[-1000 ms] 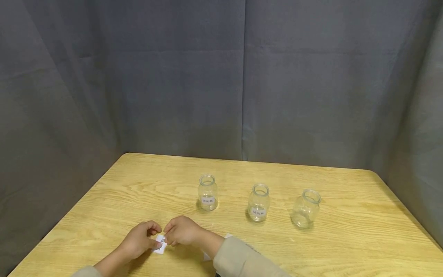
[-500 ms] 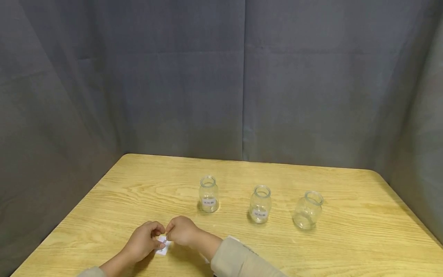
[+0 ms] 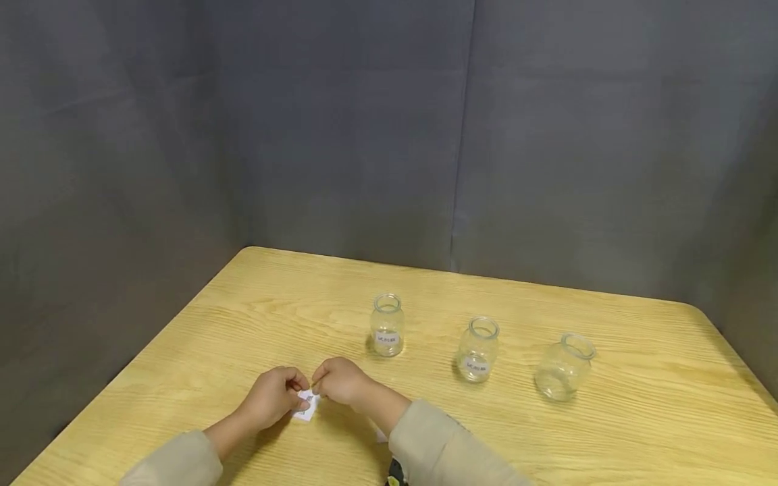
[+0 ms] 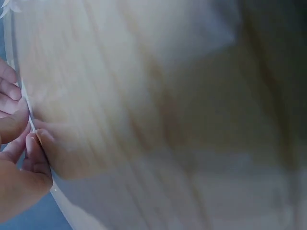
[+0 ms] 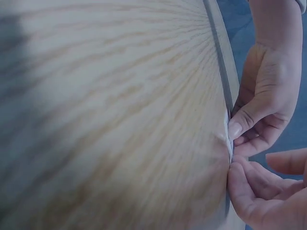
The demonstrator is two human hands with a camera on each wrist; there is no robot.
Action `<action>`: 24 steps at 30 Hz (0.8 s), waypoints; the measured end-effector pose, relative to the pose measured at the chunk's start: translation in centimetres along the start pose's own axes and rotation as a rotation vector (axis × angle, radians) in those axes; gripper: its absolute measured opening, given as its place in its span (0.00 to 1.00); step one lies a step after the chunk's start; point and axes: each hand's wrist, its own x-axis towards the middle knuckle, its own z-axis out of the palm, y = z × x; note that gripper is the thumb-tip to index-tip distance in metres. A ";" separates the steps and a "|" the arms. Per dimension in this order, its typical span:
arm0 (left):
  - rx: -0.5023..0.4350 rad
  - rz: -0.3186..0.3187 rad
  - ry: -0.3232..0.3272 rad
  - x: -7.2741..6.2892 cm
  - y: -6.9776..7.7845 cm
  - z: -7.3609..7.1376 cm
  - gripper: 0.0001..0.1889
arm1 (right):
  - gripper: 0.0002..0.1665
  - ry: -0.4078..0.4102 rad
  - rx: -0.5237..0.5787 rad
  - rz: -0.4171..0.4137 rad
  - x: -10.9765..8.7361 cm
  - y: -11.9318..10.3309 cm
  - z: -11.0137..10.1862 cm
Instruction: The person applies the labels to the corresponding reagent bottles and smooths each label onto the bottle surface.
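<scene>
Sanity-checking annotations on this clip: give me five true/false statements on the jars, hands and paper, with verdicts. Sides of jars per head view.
1. The left jar carries a label. True.
2. The right jar has a lid on. False: its mouth is open.
3. The left hand holds a white slip. True.
4. The right hand grips a jar. False: its fingertips are at the slip's edge.
5. The middle jar stands on the table. True.
</scene>
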 end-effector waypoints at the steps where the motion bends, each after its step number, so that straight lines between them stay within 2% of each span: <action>1: -0.003 -0.002 0.002 0.3 0.1 0.0 0.11 | 0.10 -0.008 0.011 0.003 -0.1 0.0 -0.3; 4: -0.005 -0.038 0.032 0.8 0.6 0.2 0.14 | 0.11 -0.019 0.053 0.010 -0.2 0.1 -0.7; 8: 0.063 -0.067 0.098 0.9 1.2 0.6 0.15 | 0.12 0.031 0.059 0.005 -0.5 0.0 -1.3; 13: 0.194 -0.042 0.135 0.6 1.2 0.8 0.14 | 0.11 0.060 0.059 0.017 -0.9 0.1 -1.8; 17: 0.242 -0.032 0.139 0.3 1.0 0.7 0.15 | 0.10 0.050 0.076 0.032 -1.0 0.1 -1.5; 21: 0.251 -0.018 0.144 0.2 1.0 0.8 0.11 | 0.10 0.065 0.085 0.045 -1.1 0.1 -1.3; 24: 0.196 -0.022 0.132 0.2 1.1 0.9 0.09 | 0.10 0.074 0.091 0.049 -1.1 0.2 -1.3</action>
